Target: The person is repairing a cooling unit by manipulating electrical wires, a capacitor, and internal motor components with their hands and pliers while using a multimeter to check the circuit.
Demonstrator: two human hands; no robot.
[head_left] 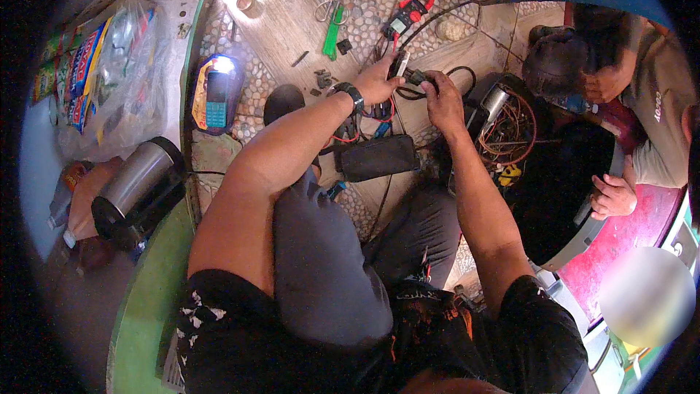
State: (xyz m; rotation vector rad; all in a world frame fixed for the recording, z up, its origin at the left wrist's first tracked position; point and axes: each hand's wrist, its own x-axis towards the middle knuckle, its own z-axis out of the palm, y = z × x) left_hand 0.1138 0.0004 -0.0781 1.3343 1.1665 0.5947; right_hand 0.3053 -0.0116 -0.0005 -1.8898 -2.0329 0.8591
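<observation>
My left hand (378, 82), with a dark watch on the wrist, is closed around a small pale-tipped piece whose kind I cannot make out. Beside it, my right hand (445, 106) grips a dark plug-like piece (414, 77) on a black cord. The two pieces meet or nearly meet between my fingertips. Just beyond lies a red and black clamp meter (403, 20), a red lead (396, 42) running from it toward my hands. Below my hands, a black zip pouch (380, 157) rests on the floor among red and blue leads.
Green-handled scissors (332, 33) and small dark parts lie on the pebbled floor. At left are a lit phone (216, 98), a plastic bag (120, 66) and a steel jug (142, 186). Coiled copper tubing (518, 128) stands at right, near another person's hand (612, 195).
</observation>
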